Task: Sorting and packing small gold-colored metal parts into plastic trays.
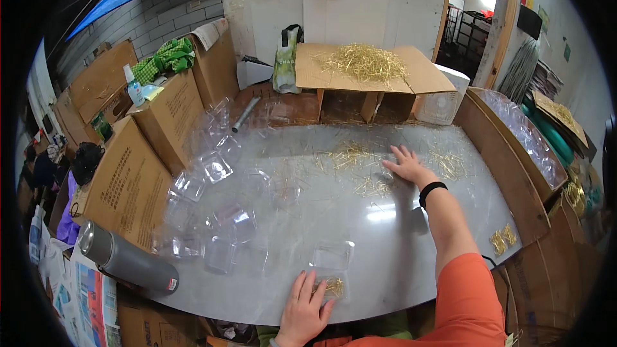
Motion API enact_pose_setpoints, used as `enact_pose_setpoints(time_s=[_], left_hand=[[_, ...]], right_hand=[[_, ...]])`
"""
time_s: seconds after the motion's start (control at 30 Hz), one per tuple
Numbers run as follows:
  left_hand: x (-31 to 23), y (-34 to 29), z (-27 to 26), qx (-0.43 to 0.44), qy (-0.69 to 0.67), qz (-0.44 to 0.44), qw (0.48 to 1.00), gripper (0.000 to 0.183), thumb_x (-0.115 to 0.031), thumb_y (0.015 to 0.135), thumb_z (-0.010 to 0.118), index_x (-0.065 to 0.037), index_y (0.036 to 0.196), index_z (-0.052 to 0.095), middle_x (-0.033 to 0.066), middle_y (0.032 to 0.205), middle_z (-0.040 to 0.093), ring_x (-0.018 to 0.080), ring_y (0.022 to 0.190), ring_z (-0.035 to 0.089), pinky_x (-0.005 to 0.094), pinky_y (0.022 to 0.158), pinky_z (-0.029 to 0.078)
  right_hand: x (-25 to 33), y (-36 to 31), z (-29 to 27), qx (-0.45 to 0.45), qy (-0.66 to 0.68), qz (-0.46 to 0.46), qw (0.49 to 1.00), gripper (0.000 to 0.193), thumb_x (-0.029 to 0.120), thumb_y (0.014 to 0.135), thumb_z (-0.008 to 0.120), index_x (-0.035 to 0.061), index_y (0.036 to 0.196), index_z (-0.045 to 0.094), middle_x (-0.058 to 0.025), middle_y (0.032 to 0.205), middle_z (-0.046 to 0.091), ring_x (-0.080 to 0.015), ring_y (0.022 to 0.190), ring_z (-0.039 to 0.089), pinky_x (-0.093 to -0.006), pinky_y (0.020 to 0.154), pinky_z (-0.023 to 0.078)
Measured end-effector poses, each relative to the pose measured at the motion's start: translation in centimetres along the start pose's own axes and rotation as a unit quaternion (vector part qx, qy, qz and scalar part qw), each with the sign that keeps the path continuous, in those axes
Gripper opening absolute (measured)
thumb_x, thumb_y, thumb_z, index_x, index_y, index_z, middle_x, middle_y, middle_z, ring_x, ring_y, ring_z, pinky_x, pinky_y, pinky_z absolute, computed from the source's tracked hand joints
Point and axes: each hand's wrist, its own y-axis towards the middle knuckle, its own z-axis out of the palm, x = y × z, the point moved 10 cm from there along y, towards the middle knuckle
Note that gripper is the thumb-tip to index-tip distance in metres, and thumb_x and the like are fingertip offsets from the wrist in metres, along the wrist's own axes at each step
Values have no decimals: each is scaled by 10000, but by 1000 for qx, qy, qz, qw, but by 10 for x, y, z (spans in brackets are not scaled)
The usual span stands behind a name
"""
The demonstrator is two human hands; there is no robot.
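Near the table's front edge, my left hand [303,311] lies with its fingers stretched, against the left side of a small clear plastic box [340,276]. The box's lid is folded back on the far side. Inside sits a small heap of thin gold-coloured metal pins [333,287]. Farther out, my right hand [409,167] is spread palm down on the grey table [289,154], a black band round its wrist. Its fingertips are beside a loose scatter of the same pins [350,155], and more pins [448,164] lie to its right.
Several clear plastic boxes [222,238] cover the table's left side, beside a grey bottle [132,260]. A cardboard platform [308,71] at the back bears a large pin heap [369,63]. Two small pin bundles [502,239] lie at right. Cardboard boxes [132,183] line the left edge.
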Motion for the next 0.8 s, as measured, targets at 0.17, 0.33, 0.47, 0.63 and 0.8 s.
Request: enact_pose_setpoints(time_s=[0.17,0.33,0.47,0.63,0.8], left_hand=[[2,-4,-2,-12,-7,-4,1000,455,-238,917,713,13,1292,658,274,1466,481,467,1396,429,495,1116,433],[0,-2,0,-6,-17,-1,1000,456,-209,925,692,29,1311,641,287,1482,464,483,1404,412,500,1131,416],[1,-4,2,-16,-15,8,1000,457,-210,940,680,43,1317,629,291,1487,459,485,1409,405,511,1137,405],[9,-7,-3,-42,24,2,999,439,-250,972,664,52,1290,632,286,1478,459,486,1412,390,533,1147,386],[33,-24,-35,-137,99,-72,983,480,-287,989,648,31,1343,586,287,1474,455,482,1420,369,555,1163,356]], right_hand=[[70,-36,54,58,-114,-191,973,856,802,932,417,316,1625,293,-92,1721,178,-448,1571,110,-734,1200,99],[104,-144,74,7,-141,-282,949,729,673,1020,380,255,1614,321,-113,1682,260,-473,1534,192,-748,1179,141],[114,-220,85,19,-138,-307,941,701,624,1039,389,224,1611,321,-129,1676,257,-479,1527,199,-744,1175,151],[102,-272,77,26,-64,-309,948,718,569,1036,461,171,1613,309,-167,1677,244,-491,1531,182,-709,1195,150],[67,-300,44,58,115,-285,950,741,484,1007,587,118,1599,333,-193,1664,273,-502,1521,207,-644,1222,184]])
